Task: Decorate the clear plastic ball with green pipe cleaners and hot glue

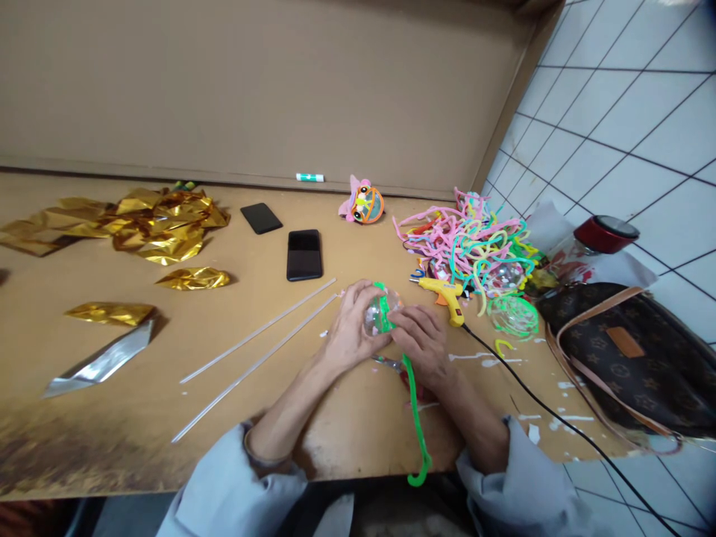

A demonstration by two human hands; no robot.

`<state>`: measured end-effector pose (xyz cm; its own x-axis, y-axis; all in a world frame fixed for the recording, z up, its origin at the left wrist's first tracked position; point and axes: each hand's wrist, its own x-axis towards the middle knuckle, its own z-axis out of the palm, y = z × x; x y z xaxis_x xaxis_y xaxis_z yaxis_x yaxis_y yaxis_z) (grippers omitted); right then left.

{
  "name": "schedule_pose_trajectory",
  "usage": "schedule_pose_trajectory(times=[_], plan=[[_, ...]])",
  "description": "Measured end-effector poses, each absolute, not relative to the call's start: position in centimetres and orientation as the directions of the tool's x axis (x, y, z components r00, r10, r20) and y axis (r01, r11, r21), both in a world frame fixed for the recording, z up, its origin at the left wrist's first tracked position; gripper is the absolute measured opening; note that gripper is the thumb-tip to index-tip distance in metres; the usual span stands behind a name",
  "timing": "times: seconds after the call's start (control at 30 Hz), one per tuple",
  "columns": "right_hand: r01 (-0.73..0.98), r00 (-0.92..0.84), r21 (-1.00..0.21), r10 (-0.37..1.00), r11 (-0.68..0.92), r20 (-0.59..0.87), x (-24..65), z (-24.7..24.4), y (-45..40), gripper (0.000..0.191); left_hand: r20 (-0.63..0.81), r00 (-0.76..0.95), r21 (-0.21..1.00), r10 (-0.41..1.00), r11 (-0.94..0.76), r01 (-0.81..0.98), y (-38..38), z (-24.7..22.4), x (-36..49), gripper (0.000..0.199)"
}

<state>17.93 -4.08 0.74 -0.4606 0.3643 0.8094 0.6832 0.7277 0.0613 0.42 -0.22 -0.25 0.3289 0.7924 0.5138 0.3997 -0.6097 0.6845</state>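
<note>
Nearest, a green stem (415, 418) trails from under the right hand (422, 347) to a hooked end by the near edge of the counter (347, 418); it looks fuzzy, light and pliant, probably wired inside, so it should keep a curve and is best pinched close to the bend; scissors (385, 362) lie partly hidden by that hand; the right grip looks closed on the stem at the ball's right side, though its thumb is out of sight; the left hand (355, 328) is clamped on the ball (374, 317) from the left; the ball sits between the two hands, a green band (384, 313) running across it; whether band and stem are one piece, I cannot tell; the ball is clear and seems hollow, so likely light, stiff and slippery, and perhaps thin enough to crack under a hard squeeze; a gentle cupped hold on its bare sides, off the band, would suit it; just beyond, to the right, lies a glue gun (447, 289); farther still, a heap of stems (459, 242).
</note>
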Motion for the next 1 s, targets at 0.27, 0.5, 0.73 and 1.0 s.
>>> schedule_pose_trajectory(times=[0.27, 0.5, 0.73, 1.0], plan=[[0.689, -0.44, 0.042, 0.372, 0.723, 0.817, 17.9, 0.59, -4.06, 0.024, 0.494, 0.347, 0.689, 0.797, -0.603, 0.402, -0.26, 0.1, 0.25, 0.058], [0.687, -0.441, 0.042, 0.371, 0.725, 0.817, 17.94, 0.57, -4.04, 0.021, 0.543, 0.331, 0.664, 0.772, -0.636, 0.393, -0.19, -0.5, 0.4, 0.061], [0.691, -0.443, 0.051, 0.365, 0.721, 0.819, 17.97, 0.71, -4.02, 0.02, 0.505, 0.37, 0.661, 0.78, -0.625, 0.414, -0.3, -0.28, 0.15, 0.054], [0.68, -0.396, -0.024, 0.395, 0.733, 0.829, 18.02, 0.32, -3.91, 0.02, 0.489, 0.377, 0.659, 0.787, -0.616, 0.432, -0.26, -0.18, 0.11, 0.053]])
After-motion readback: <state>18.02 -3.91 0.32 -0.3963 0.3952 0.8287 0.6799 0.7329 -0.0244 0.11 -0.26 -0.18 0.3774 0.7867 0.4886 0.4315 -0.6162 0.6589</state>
